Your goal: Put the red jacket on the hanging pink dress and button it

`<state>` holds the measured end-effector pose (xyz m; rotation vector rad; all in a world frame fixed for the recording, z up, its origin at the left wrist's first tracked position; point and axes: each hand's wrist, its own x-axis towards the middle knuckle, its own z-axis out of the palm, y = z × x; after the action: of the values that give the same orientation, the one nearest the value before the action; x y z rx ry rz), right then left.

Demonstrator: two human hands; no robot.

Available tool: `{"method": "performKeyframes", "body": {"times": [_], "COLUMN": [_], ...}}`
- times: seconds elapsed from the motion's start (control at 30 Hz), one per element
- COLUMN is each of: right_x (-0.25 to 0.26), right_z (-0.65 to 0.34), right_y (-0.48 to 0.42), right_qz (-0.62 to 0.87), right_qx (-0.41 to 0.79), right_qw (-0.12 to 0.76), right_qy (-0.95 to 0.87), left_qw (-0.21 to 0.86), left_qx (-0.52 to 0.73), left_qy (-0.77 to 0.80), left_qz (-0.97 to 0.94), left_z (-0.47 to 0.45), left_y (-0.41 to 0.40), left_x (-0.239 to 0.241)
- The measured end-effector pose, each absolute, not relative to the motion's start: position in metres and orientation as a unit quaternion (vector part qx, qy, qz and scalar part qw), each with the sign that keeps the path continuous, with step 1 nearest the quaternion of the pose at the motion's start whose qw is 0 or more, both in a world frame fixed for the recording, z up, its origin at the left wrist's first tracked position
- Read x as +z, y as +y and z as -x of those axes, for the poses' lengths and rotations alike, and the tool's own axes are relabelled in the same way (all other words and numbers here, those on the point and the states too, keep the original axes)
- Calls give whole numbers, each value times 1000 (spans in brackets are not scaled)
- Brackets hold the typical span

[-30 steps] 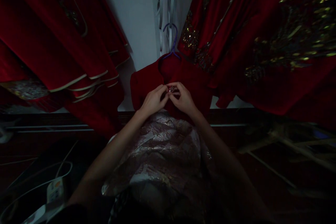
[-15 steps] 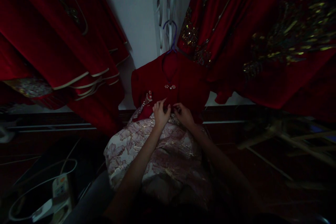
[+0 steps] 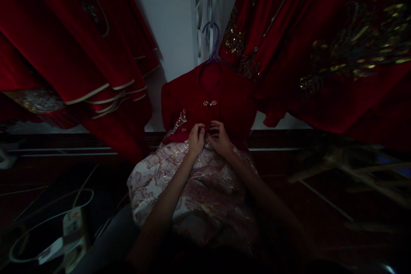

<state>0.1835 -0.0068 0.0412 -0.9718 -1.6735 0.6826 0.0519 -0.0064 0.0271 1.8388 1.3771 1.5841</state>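
A red jacket [image 3: 189,94] with a beaded clasp [image 3: 209,103] at the chest hangs on a purple hanger [image 3: 215,47]. Its lower front reaches a pale skirt with pink flowers and gold thread [image 3: 154,175], spread below my hands. My left hand [image 3: 196,139] is closed, thumb and fingertips pinching the front of the jacket below the clasp. Close beside it on the right, my right hand [image 3: 221,139] has its fingers curled in a pinch at the same front edge. The fingertips hide the small spot between them. A beaded ornament [image 3: 181,118] sits on the jacket's left side.
Red garments with pale-edged hems [image 3: 109,90] hang at the left. More red cloth with gold sequins [image 3: 362,51] hangs at the right. A power strip [image 3: 74,233] with a white cable lies at lower left. A wooden frame [image 3: 340,162] stands at right, blurred.
My hands have come closer together at the jacket front; the left moved slightly right, with its fingers more curled. The view has shifted a little.
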Motion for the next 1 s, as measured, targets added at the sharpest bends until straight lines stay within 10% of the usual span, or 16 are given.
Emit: {"method": "performKeyframes", "body": {"times": [1.0], "right_x": [142], "right_z": [-203], "right_y": [-14], "right_qz": [335], "right_qx": [411], "right_qw": [535], "right_qy": [-658], "left_qw": [129], "left_qx": [709], "left_qy": [532], "left_qz": [-444], "left_z": [-34], "left_y": [38], "left_x": [35]}}
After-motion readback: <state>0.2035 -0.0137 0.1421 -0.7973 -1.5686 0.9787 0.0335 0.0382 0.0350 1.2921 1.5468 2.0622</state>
